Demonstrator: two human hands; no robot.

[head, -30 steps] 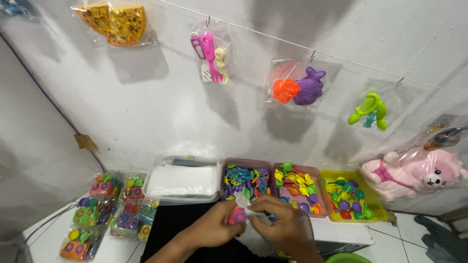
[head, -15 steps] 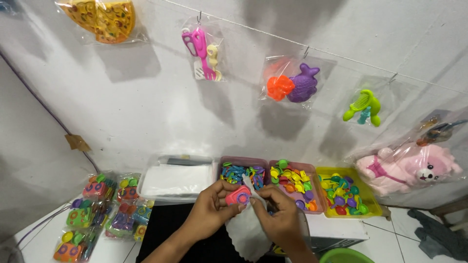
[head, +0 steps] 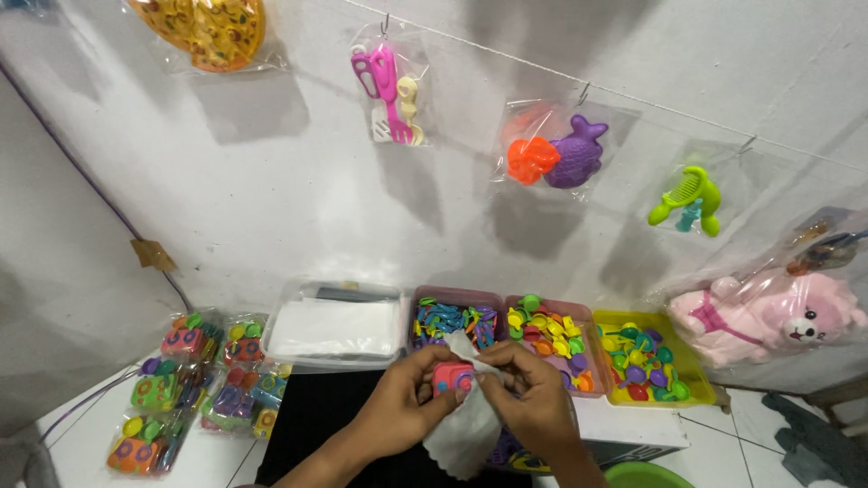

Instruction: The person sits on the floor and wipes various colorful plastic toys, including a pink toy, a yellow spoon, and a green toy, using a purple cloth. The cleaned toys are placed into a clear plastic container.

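From up here I see my left hand (head: 398,407) pinching a small pink toy (head: 449,380), grip clamped on its side, while my right hand (head: 533,402) has its grip closed on the mouth of a clear plastic bag (head: 466,425), holding it open around the toy; the bag's loose end hangs down between my wrists. Both sit just in front of three trays: a pink tray (head: 452,298) of blue pieces, a second pink tray (head: 579,312) and a yellow tray (head: 687,357), within easy reach. Filled packets (head: 194,384) lie to the left beside a clear tub (head: 334,330).
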